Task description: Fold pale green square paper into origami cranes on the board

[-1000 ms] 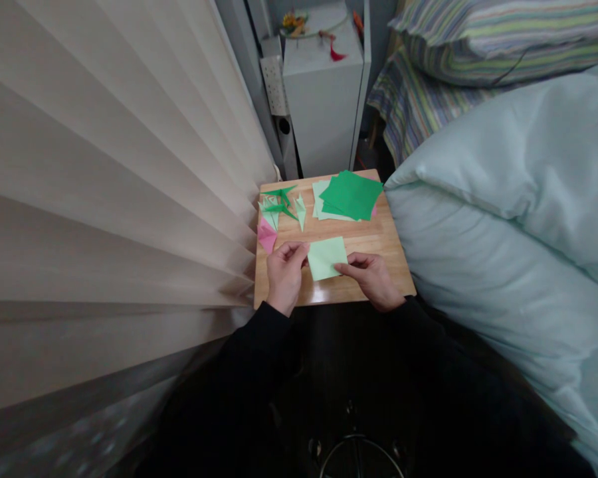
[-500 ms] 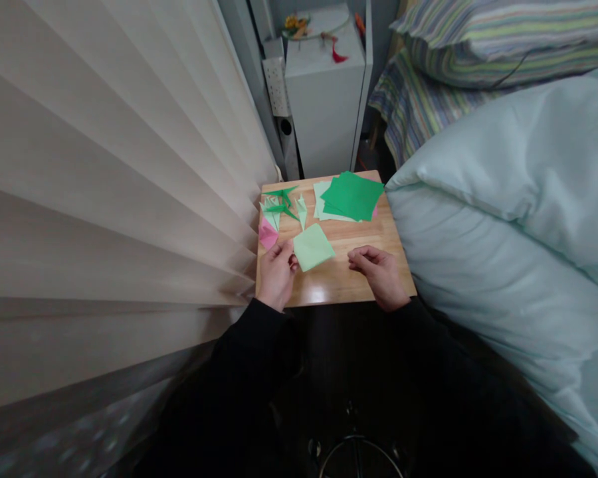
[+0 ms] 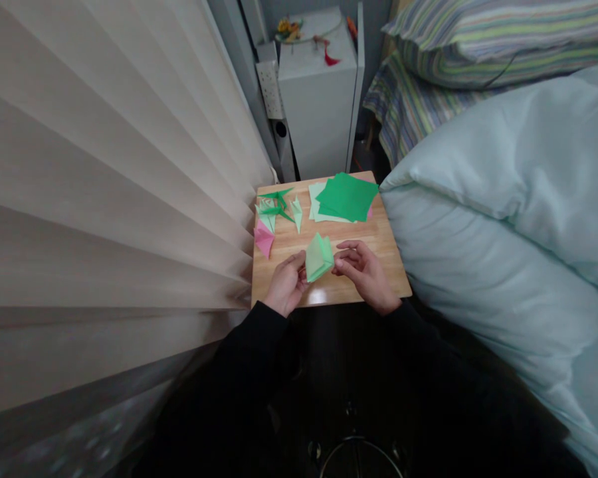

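A light green piece of folded origami paper (image 3: 319,257) is held above the front of the small wooden table, its layers spread apart. My left hand (image 3: 286,282) pinches its left edge between thumb and fingers. At the paper's right corner, the thumb and fingers of my right hand (image 3: 367,273) close on the edge. Folded paper cranes lie at the table's left: dark green ones (image 3: 278,202), a light green one (image 3: 296,212) and more light green folds (image 3: 266,216) partly covered. A pink folded paper piece (image 3: 264,238) lies in front of them.
Square sheets, dark green (image 3: 349,197) over light green (image 3: 315,206) with some pink, lie at the back right of the wooden table (image 3: 389,265). A pleated curtain (image 3: 129,199) borders the left, a pale quilt (image 3: 478,199) the right. A white cabinet (image 3: 319,119) stands behind.
My right hand has moved left to the light green paper. The paper has turned from a flat square to standing with its layers opened. The whole view has shifted slightly.
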{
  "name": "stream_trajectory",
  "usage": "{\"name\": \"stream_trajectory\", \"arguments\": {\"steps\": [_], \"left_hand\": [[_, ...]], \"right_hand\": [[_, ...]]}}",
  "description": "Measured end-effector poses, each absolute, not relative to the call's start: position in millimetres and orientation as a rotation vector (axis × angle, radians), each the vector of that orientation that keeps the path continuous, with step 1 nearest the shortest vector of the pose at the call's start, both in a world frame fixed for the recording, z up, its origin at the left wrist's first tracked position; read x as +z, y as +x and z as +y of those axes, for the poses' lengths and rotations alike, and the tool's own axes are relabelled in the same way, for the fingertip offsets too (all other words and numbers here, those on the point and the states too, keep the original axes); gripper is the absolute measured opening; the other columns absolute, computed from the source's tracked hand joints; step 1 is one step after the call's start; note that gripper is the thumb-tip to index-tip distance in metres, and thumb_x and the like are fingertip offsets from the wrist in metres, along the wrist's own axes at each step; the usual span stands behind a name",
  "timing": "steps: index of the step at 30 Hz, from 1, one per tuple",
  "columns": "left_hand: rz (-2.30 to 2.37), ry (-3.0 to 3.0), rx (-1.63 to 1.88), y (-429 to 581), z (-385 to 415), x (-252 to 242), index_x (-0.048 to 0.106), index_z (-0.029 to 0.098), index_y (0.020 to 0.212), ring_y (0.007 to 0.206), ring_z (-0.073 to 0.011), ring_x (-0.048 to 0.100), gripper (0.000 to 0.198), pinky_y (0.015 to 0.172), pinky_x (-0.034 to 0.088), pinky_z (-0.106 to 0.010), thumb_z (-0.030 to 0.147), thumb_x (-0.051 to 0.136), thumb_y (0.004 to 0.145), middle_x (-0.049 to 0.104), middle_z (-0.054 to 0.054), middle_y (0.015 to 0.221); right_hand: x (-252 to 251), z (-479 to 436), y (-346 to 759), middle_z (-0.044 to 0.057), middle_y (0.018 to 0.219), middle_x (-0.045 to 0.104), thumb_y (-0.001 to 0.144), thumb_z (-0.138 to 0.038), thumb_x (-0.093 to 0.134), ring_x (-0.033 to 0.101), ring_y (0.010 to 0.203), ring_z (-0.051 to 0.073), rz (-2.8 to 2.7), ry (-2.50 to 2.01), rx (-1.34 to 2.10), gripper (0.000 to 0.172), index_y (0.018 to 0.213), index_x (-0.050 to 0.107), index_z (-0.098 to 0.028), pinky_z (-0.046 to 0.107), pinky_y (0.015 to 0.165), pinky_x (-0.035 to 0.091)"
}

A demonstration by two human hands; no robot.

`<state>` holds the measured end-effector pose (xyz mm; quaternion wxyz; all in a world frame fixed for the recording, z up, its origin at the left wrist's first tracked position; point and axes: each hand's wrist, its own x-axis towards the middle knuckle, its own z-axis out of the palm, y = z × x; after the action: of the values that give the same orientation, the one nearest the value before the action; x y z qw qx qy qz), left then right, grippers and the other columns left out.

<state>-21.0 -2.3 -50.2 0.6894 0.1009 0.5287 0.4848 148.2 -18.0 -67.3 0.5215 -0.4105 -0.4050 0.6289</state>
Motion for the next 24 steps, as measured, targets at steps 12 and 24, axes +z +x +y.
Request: {"name": "stream_trajectory", "arguments": {"steps": [12, 24], "left_hand": [[1.107, 0.288, 1.017, -23, -5, -55, 0.071, 0.012, 0.093, 0.050, -0.0072, 0.054, 0.010, 0.042, 0.033, -0.018, 0.015, 0.076, 0.084, 0.066, 0.001, 0.068], [1.068, 0.628, 0.802, -21, -15, -36, 0.075, 0.019, 0.113, 0.118, -0.0307, 0.068, 0.043, 0.089, 0.060, -0.039, 0.046, 0.083, 0.081, 0.075, -0.012, 0.122]], "right_hand": [[-67, -18, 146, -0.003, 0.079, 0.071, 0.071, -0.043, 0.090, 0.068, 0.073, 0.015, -0.952, -0.971, 1.518, 0.047, 0.102, 0.059, -0.025, 0.031, 0.073, 0.056], [-67, -18, 156, 0.000, 0.088, 0.065, 0.083, -0.041, 0.074, 0.065, 0.068, 0.016, -1.099, -1.195, 1.237, 0.024, 0.095, 0.064, -0.023, 0.031, 0.062, 0.054]]}}
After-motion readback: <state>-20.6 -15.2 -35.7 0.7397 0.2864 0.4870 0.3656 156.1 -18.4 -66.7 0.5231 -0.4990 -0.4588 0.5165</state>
